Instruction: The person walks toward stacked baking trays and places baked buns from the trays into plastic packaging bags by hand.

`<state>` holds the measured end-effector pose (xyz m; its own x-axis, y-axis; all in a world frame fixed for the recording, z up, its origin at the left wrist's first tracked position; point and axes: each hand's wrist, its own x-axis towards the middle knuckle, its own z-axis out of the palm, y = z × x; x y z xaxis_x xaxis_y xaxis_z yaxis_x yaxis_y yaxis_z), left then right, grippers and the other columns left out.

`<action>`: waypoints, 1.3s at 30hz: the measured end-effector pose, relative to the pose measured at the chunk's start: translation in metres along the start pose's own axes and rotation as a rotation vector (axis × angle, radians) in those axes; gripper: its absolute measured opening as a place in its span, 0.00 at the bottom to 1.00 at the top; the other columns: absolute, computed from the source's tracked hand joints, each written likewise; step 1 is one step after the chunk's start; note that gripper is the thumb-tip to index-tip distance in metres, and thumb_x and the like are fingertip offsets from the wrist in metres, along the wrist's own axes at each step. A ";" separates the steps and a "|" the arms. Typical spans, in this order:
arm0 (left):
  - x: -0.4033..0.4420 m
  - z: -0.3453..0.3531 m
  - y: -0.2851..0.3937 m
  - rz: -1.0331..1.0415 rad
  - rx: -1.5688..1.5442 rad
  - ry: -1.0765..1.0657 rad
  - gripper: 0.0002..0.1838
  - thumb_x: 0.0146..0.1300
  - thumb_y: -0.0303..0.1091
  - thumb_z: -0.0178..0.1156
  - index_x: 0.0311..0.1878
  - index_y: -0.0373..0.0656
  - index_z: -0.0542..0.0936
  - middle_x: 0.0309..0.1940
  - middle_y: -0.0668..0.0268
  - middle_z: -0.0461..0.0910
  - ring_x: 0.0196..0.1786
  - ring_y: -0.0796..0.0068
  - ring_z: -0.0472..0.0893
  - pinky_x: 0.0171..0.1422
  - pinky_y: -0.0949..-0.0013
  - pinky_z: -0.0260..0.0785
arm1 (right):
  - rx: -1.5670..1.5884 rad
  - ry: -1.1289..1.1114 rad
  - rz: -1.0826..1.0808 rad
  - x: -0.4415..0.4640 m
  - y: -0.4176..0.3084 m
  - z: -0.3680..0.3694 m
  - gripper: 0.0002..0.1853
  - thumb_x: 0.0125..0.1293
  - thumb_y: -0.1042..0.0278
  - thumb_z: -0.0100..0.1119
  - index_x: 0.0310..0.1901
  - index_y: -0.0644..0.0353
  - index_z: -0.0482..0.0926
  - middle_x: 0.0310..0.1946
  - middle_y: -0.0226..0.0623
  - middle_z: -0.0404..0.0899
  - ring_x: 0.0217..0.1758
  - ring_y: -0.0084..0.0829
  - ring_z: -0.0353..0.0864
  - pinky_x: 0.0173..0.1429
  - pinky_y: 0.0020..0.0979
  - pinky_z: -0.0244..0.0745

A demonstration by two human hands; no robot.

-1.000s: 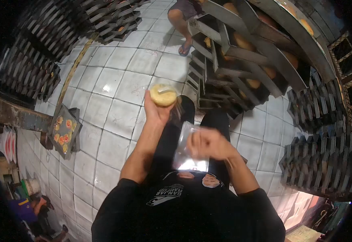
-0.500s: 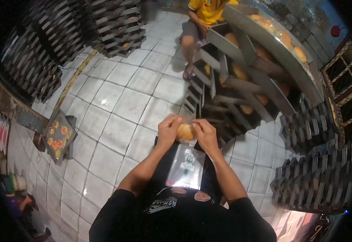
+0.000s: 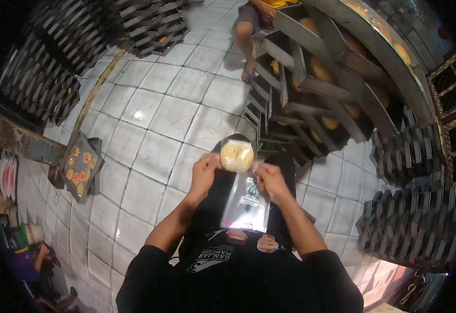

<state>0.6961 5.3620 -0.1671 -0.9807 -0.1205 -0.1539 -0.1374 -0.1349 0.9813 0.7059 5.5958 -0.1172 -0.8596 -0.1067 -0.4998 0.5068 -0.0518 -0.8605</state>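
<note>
A round bread bun (image 3: 237,156) in a clear plastic bag hangs over my lap, its pale yellow face showing through the film. My left hand (image 3: 204,173) is closed, pinching the bag's edge beside the bun. On the other side, my right hand (image 3: 272,181) pinches the opposite edge of the same bag. Below the bun, a flat stack of clear plastic bags (image 3: 247,204) with green print lies on my lap. The right fingers overlap the stack's upper edge; whether they touch it I cannot tell.
Trays of buns (image 3: 316,78) rise in a crisscross stack at the front right. More dark tray stacks stand at the left (image 3: 40,78) and right (image 3: 405,229). A tray of packed rolls (image 3: 79,169) is on the left. Another person's leg (image 3: 246,41) shows ahead.
The bun has turned from its browned side to a paler face, inside the bag. My hands have moved apart, the left one slightly leftward. The whole view has shifted a little.
</note>
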 end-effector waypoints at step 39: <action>0.002 0.062 0.066 -0.243 -0.364 -0.373 0.13 0.75 0.31 0.60 0.37 0.29 0.82 0.35 0.53 0.88 0.31 0.66 0.87 0.40 0.66 0.80 | -0.885 0.393 -1.017 -0.040 -0.535 -0.142 0.20 0.80 0.50 0.56 0.47 0.62 0.82 0.41 0.37 0.84 0.44 0.30 0.83 0.50 0.34 0.82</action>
<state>0.6770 5.4137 -0.0956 -0.9188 0.3022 -0.2541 -0.3730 -0.4534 0.8095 0.4597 5.7684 0.3487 -0.8567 -0.1128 0.5034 -0.4229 0.7124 -0.5601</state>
